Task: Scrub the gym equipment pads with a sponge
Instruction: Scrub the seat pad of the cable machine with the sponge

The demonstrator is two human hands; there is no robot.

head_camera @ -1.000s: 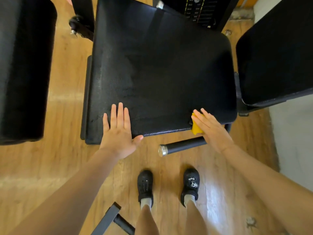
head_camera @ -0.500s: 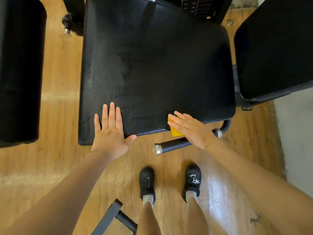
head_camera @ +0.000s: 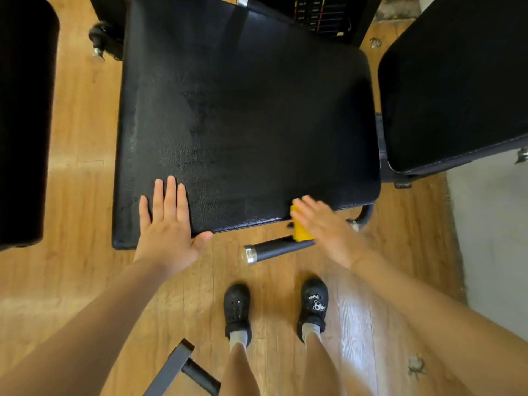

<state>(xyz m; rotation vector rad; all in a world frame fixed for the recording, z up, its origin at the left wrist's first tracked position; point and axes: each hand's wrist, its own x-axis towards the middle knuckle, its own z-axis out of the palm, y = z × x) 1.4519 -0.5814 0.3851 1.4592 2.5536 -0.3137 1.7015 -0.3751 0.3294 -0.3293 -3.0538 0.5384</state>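
Right hand (head_camera: pixel 328 227) slid the sponge (head_camera: pixel 300 228) rightward along the pad (head_camera: pixel 245 115).

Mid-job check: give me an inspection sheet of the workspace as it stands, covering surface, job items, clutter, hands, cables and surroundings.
Surface: the centre pad is black and textured, with a faint sheen on its near left part.
Job's things: the yellow sponge sits at the centre pad's near edge and overhangs it toward the floor.
Clutter: small specks of debris on the wooden floor.
Hands: the left hand lies flat on the pad's near left corner; the right hand, blurred, presses on the sponge with straight fingers.
Cables: nothing seen.
Surroundings: more black pads on the left and the right; a handle bar below the pad edge; a weight stack behind.
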